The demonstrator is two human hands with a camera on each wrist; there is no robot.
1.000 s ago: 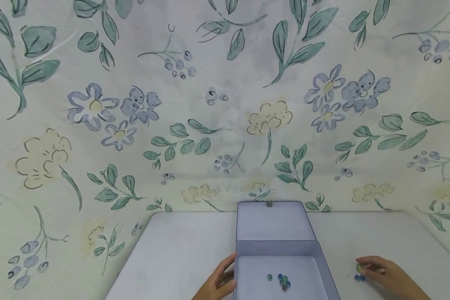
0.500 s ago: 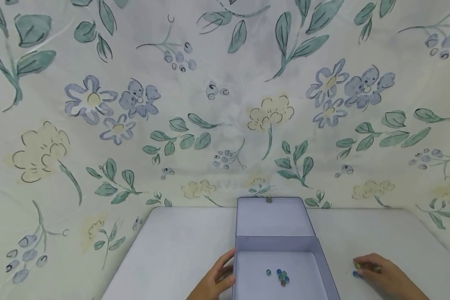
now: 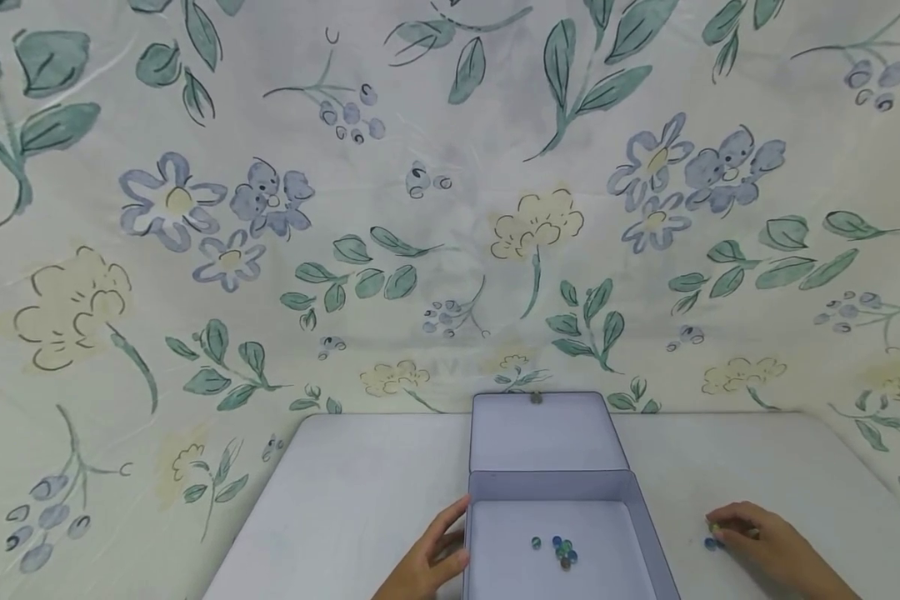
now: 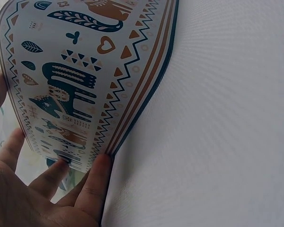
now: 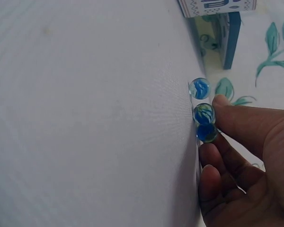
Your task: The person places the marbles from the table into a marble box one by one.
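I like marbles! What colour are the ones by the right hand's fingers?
Mostly blue marbles, with swirls of green and white; the right wrist view shows them best.

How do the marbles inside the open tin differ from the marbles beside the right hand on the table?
The marbles inside the tin lie loose on its floor, walled in by the tin, untouched; the marbles on the table lie outside it, at the fingertips of the right hand. The tin group includes a dark reddish marble; the three table marbles look blue, with some green. Both groups are small glass balls, clustered closely.
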